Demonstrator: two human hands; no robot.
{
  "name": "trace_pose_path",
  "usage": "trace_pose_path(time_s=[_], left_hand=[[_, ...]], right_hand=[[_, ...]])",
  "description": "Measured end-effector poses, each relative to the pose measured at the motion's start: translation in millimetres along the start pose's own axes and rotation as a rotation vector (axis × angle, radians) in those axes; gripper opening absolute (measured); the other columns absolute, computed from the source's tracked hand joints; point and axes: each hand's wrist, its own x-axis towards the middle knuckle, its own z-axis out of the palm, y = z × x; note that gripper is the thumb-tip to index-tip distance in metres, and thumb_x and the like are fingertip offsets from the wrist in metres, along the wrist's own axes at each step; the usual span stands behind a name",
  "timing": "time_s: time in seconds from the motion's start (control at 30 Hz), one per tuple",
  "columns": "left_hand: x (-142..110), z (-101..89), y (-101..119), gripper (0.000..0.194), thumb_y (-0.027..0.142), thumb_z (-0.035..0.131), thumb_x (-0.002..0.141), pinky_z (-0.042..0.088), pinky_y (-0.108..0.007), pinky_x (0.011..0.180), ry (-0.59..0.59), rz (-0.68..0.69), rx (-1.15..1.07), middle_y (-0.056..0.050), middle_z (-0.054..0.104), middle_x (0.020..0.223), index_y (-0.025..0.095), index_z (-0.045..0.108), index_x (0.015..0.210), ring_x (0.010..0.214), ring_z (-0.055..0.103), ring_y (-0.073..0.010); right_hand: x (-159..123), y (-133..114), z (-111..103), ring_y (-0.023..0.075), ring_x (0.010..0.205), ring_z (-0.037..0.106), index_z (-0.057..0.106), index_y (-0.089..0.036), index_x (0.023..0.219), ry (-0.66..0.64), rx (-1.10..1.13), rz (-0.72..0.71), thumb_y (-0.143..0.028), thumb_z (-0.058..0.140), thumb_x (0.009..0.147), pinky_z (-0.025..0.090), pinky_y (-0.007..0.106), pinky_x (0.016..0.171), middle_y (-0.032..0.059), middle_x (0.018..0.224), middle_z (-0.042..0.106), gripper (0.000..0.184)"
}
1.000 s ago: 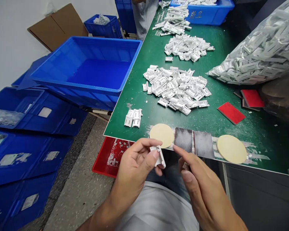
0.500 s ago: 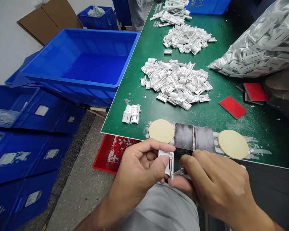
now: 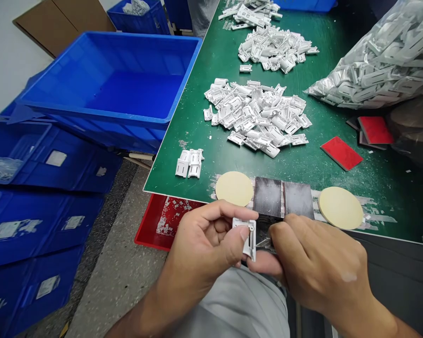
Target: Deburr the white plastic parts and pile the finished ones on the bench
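Note:
My left hand (image 3: 211,244) pinches a small white plastic part (image 3: 248,239) between thumb and fingers, a slotted face turned up. Close beside it, my right hand (image 3: 317,263) is closed round a thin-bladed knife (image 3: 263,242); its handle is hidden in the fist, and the slim metal blade points at the part's right edge. Whether the blade touches the part I cannot tell. My right thumb lies just under the part's lower end. On the green table (image 3: 229,157) beyond, a pile of similar white parts (image 3: 257,115) lies loose, and a few stand together (image 3: 189,163) near the left edge.
Cream discs (image 3: 234,188) and dark abrasive blocks (image 3: 268,196) line the table's front edge. Red pads (image 3: 341,153) and a clear bag of white parts (image 3: 384,70) are at right. A red tray (image 3: 150,225) sits below; a large blue bin (image 3: 102,112) stands left.
The blade and right hand have drawn slightly away to the right of the white part. The left hand keeps its pinch. The whole view has shifted a little.

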Motion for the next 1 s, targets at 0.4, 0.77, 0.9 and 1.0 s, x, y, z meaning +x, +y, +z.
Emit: trace_pose_path(time_s=[0.4, 0.77, 0.9, 1.0], left_hand=[[0.7, -5.2, -9.4, 0.011, 0.026, 0.076, 0.083, 0.048, -0.011, 0.047, -0.036, 0.058, -0.004, 0.001, 0.065, 0.067, 0.02, 0.076, 0.093, 0.054, 0.056, -0.0055], [1.2, -1.1, -10.3, 0.014, 0.029, 0.074, 0.083, 0.049, -0.015, 0.049, -0.017, 0.107, 0.009, 0.0, 0.063, 0.071, 0.02, 0.075, 0.094, 0.055, 0.057, -0.008], [0.5, -1.3, -10.9, 0.012, 0.028, 0.076, 0.083, 0.048, -0.014, 0.053, -0.085, 0.088, -0.036, 0.0, 0.068, 0.074, 0.021, 0.076, 0.093, 0.058, 0.056, -0.0062], [-1.7, -1.4, -10.7, 0.011, 0.026, 0.077, 0.082, 0.05, -0.015, 0.057, -0.081, 0.089, -0.017, -0.002, 0.07, 0.077, 0.021, 0.078, 0.092, 0.063, 0.06, -0.0083]], right_hand=[[-4.7, -0.2, 3.5, 0.0158, 0.054, 0.03, 0.043, -0.022, 0.066, 0.045, 0.005, -0.034, -0.055, 0.036, 0.101, 0.02, 0.035, 0.054, -0.0016, 0.054, 0.039, 0.048], [-4.9, -10.3, 10.2, 0.0079, 0.049, 0.04, 0.054, -0.017, 0.078, 0.033, 0.612, 0.145, -0.059, 0.036, 0.101, 0.032, 0.024, 0.051, -0.0043, 0.058, 0.049, 0.05], [-6.1, -9.8, 10.1, 0.0107, 0.048, 0.041, 0.055, -0.017, 0.072, 0.087, 0.385, 0.118, -0.059, 0.039, 0.099, 0.029, 0.029, 0.051, -0.0028, 0.053, 0.046, 0.052], [-6.9, -5.4, 7.9, 0.0127, 0.048, 0.039, 0.054, -0.019, 0.062, 0.08, 0.218, 0.096, -0.065, 0.037, 0.096, 0.025, 0.033, 0.051, -0.0009, 0.051, 0.043, 0.06]])
